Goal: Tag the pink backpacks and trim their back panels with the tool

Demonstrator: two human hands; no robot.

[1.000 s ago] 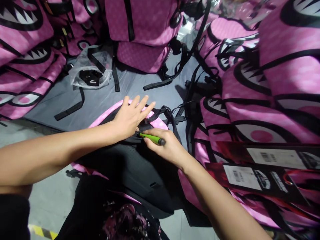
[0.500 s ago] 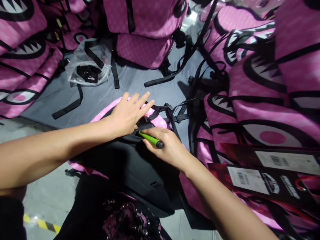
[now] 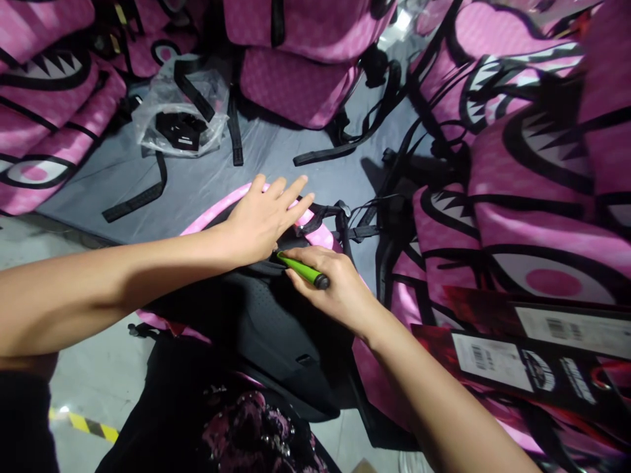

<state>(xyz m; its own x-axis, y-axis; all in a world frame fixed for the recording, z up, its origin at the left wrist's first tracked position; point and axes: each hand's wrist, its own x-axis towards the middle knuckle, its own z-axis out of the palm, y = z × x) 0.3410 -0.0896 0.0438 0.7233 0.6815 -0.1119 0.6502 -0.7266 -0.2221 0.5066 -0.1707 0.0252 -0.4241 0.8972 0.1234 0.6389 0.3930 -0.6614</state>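
A black and pink backpack [image 3: 246, 315] lies at the table's near edge, its black padded side up. On its upper part, over the pink trim, rests my left hand [image 3: 269, 220], palm down with fingers spread; its thumb is beside the tool's tip. My right hand [image 3: 328, 279] is closed around a green pen-shaped tool with a black end [image 3: 306, 270]. The tool's tip meets the black fabric close to my left thumb, and the tip itself is hidden. Black straps with a buckle [image 3: 342, 213] lie just beyond my hands.
Pink backpacks with shark-mouth prints stand at the left [image 3: 49, 112], the back [image 3: 300, 85] and the right [image 3: 532, 217]. A clear plastic bag with black parts [image 3: 185, 108] lies on the grey table [image 3: 266, 148]. Hang tags with barcodes [image 3: 488, 358] are at the right.
The view has shifted slightly. Both hands keep almost the same place on the backpack, and the green tool remains in my right hand at the same spot.
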